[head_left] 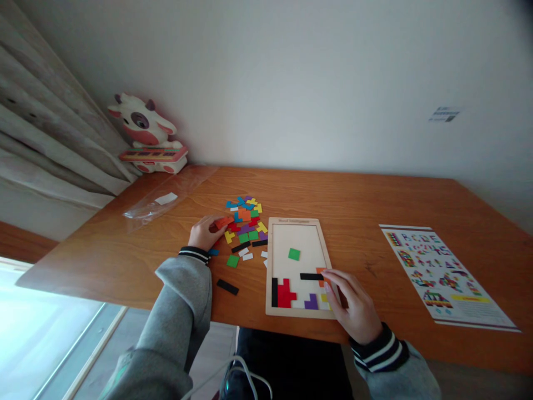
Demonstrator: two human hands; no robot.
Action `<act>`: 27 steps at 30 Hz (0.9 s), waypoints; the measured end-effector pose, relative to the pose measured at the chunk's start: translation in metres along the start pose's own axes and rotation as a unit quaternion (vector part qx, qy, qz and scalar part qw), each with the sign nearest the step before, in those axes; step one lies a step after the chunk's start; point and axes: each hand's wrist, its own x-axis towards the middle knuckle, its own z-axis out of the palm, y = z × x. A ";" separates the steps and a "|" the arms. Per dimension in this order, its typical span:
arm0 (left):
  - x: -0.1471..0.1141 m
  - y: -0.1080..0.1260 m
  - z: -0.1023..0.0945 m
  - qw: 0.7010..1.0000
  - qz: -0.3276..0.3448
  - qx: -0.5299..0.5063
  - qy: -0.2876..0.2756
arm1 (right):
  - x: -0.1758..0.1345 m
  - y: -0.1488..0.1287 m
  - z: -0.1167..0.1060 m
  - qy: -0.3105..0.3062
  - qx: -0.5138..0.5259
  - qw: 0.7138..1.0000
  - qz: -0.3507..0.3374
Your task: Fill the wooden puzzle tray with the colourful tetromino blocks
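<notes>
My left hand (205,233) is closed on an orange puzzle piece (224,222) at the left edge of a pile of coloured puzzle pieces (245,228). Over the right side of a wooden puzzle tray (270,266), my right hand (353,304) pinches the end of a black bar-shaped piece (310,276). The bar crosses an orange piece (320,270) partly covered by my fingers. Inside the tray are a green square (293,254), a red piece (285,294), an upright black bar (274,292), a purple piece (311,302) and a partly hidden yellow piece (325,298).
A loose black bar (227,286) lies before the pile. To the right is a printed pattern sheet (443,272). A clear plastic bag (166,203) and a cow-shaped toy keyboard (152,139) occupy the back left of the wooden table (353,194). Cables (245,366) hang at my lap.
</notes>
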 end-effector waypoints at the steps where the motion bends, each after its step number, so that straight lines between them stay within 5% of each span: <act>1: 0.000 0.002 0.000 1.000 0.007 -0.003 0.001 | 0.000 0.000 0.000 0.001 0.001 1.000 0.000; 9: -0.005 0.014 -0.003 0.999 0.008 -0.027 0.037 | 0.000 -0.001 -0.001 0.000 0.014 1.000 0.006; 15: -0.028 0.071 -0.022 0.989 0.078 -0.112 0.061 | 0.002 -0.002 -0.001 0.016 0.018 1.000 0.002; 21: -0.075 0.146 -0.021 0.947 0.193 -0.245 -0.078 | 0.007 -0.016 0.003 0.019 0.034 0.999 -0.014; 27: -0.108 0.171 -0.006 0.911 0.188 -0.332 -0.155 | 0.014 -0.043 0.016 -0.015 0.083 0.995 -0.044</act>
